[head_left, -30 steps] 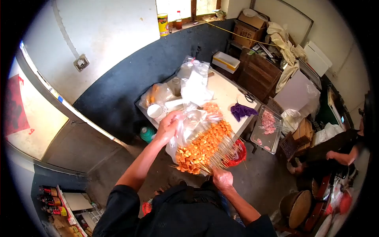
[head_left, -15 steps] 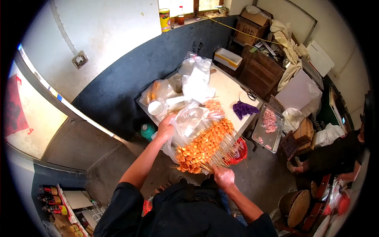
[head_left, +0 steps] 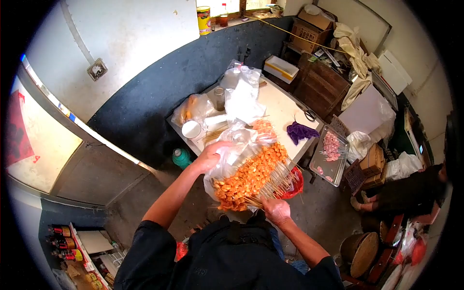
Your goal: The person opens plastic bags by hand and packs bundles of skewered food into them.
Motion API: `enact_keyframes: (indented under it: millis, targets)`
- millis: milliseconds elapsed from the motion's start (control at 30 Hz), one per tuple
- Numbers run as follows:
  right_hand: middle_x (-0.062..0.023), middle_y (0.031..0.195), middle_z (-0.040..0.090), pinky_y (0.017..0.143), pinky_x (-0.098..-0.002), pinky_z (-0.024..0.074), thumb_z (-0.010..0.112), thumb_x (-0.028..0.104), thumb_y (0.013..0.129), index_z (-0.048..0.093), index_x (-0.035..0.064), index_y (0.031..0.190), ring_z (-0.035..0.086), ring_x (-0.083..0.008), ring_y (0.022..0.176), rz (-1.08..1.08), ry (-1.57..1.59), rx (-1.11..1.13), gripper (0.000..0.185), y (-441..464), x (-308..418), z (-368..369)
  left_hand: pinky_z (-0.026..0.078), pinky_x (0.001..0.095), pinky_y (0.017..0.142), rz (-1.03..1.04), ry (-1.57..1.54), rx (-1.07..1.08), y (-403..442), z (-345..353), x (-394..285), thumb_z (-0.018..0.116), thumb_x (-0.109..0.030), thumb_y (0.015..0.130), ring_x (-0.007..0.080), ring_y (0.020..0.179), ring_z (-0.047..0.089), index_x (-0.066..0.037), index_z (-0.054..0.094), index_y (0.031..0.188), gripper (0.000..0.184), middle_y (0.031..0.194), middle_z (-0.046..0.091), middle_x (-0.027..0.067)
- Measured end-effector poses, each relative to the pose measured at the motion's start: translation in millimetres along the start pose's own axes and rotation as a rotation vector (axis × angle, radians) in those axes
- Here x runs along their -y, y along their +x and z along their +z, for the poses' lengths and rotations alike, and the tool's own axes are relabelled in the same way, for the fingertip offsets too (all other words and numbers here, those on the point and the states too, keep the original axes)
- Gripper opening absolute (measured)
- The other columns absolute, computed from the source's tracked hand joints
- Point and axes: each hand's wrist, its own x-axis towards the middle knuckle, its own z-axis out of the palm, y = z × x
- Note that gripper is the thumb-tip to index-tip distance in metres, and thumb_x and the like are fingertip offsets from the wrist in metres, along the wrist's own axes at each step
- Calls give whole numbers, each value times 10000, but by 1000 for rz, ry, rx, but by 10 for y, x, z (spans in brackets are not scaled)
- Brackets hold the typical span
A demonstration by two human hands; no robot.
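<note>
Many skewers with orange meat [head_left: 249,176] lie side by side over the table's near edge, their bare sticks pointing right and toward me. My right hand [head_left: 277,210] is closed round stick ends at the near end of the bundle. Clear plastic [head_left: 234,145] lies along the left side of the meat, and my left hand [head_left: 212,157] grips it. Paler skewered meat [head_left: 264,131] sits beyond the orange skewers. A purple cloth [head_left: 300,132] and scissors [head_left: 310,115] rest on the table [head_left: 280,104] to the right.
A metal tray [head_left: 329,157] with pink meat skewers stands right of the table. Below the table edge is a red basin [head_left: 296,183]. A white cup [head_left: 191,129] is at the table's left, with a teal bottle [head_left: 181,157] below it. Another person [head_left: 406,193] is at the far right.
My left hand has moved down and left, then back right, shifting the plastic, which it still holds. My right hand stays at the stick ends. The other person has changed posture.
</note>
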Motion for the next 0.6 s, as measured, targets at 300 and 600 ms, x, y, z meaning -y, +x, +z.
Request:
enact_keyframes:
  millis: [300, 600]
  targets:
    - [-61, 598, 538, 456, -407, 452, 537, 86, 750, 563, 113, 970, 584, -264, 553, 22, 99, -122, 223, -12, -50, -93, 519, 312, 695, -294, 141, -535, -136, -71, 417, 613, -49, 768, 206, 784, 639, -7, 612, 1110, 344, 915, 646, 116]
    - [-61, 630, 547, 445, -406, 445, 548, 103, 754, 546, 105, 1018, 581, -271, 552, -41, 48, -52, 265, -75, -75, -32, 506, 344, 707, -275, 284, -356, -27, -165, 195, 752, -122, 646, 238, 810, 632, -68, 648, 915, 293, 810, 640, 66]
